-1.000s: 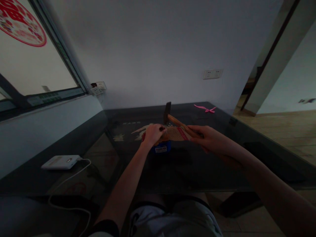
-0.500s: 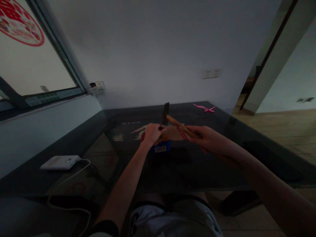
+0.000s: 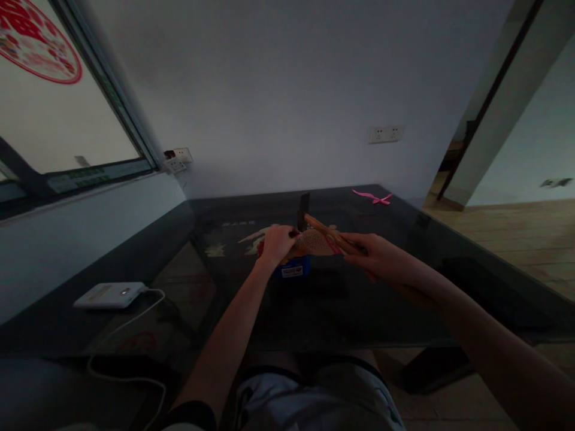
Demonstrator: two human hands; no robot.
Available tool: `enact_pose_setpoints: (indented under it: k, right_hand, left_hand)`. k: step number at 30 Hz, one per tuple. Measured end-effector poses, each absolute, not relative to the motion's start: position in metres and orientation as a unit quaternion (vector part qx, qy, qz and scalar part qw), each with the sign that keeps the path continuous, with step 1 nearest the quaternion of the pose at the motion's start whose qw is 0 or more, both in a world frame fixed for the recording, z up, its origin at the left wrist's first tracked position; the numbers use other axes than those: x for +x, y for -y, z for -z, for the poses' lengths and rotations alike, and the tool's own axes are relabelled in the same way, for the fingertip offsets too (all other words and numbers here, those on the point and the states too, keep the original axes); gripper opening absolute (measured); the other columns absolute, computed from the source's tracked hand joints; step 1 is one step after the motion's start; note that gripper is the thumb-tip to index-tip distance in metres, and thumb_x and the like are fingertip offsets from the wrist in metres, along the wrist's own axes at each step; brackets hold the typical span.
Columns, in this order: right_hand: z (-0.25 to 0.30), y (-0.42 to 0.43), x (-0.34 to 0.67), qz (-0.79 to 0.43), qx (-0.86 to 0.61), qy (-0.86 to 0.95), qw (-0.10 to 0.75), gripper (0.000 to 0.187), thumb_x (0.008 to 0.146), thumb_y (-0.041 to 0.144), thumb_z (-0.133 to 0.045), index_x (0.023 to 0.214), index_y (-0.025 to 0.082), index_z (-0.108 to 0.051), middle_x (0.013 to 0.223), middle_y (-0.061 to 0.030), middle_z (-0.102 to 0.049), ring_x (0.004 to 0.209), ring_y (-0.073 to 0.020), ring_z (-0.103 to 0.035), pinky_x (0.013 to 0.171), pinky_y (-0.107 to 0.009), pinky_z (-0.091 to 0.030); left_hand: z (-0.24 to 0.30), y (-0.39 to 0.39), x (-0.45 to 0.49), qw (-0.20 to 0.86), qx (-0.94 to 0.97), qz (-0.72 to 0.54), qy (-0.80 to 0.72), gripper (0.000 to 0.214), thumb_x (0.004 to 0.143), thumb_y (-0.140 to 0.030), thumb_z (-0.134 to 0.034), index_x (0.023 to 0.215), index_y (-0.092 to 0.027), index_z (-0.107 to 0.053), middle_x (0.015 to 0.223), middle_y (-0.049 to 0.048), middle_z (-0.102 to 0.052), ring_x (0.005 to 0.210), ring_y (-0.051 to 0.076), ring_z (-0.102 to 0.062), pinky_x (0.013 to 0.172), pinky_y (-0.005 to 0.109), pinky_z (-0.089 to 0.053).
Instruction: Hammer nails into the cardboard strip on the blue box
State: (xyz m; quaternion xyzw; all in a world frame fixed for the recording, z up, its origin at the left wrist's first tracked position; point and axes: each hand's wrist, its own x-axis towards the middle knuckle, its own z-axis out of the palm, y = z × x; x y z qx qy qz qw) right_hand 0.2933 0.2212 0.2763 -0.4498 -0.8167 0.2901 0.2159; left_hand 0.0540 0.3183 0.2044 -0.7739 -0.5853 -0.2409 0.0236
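Observation:
My right hand (image 3: pixel 371 254) is closed round the wooden handle of a hammer (image 3: pixel 330 230). The hammer's dark head is low, close to the fingertips of my left hand (image 3: pixel 278 242). Those fingers are pinched together over a tan, dotted piece with a pinkish-red band (image 3: pixel 317 241), whose kind I cannot make out. Something small and dark shows at the fingertips, too small to name. Under my left hand and the tan piece stands a blue box (image 3: pixel 294 267) with a white label.
The dark, glossy table (image 3: pixel 305 317) has a printed pattern. A white power bank (image 3: pixel 110 295) with a cable lies at the left. A pink ribbon (image 3: pixel 375 197) lies at the far right, and a dark flat object (image 3: pixel 489 290) at the right edge. A wall rises behind.
The hammer's head has come down a little towards the tan piece, and its handle has tilted slightly. My left hand and the blue box have stayed in place.

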Motion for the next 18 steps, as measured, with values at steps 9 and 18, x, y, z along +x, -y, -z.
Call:
enact_pose_setpoints:
  k: [9,18]
  right_hand:
    - [-0.259,-0.214,0.306,-0.380,-0.457,0.726,0.346,0.060,0.079,0.037,-0.058,0.133,0.016,-0.045,0.064,0.0029,-0.055,0.038,-0.0074,-0.045,0.035,-0.020,-0.037]
    - [-0.195,-0.236,0.299,-0.525,-0.331,0.573,0.535,0.060,0.077,0.043,-0.056,0.129,0.017,-0.041,0.060,0.0075,-0.042,0.031,-0.0040,-0.033,0.030,-0.020,-0.023]
  left_hand:
    - [-0.230,-0.305,0.028,0.032,-0.744,0.387,0.544,0.027,0.078,-0.035,-0.063,0.099,-0.020,-0.065,0.098,0.0055,-0.068,0.093,0.018,-0.061,0.087,0.028,-0.044]
    - [-0.196,-0.311,-0.019,-0.131,-0.680,0.480,0.538,0.021,0.085,-0.026,-0.050,0.096,-0.015,-0.065,0.097,0.0064,-0.069,0.088,0.015,-0.065,0.082,0.026,-0.050]
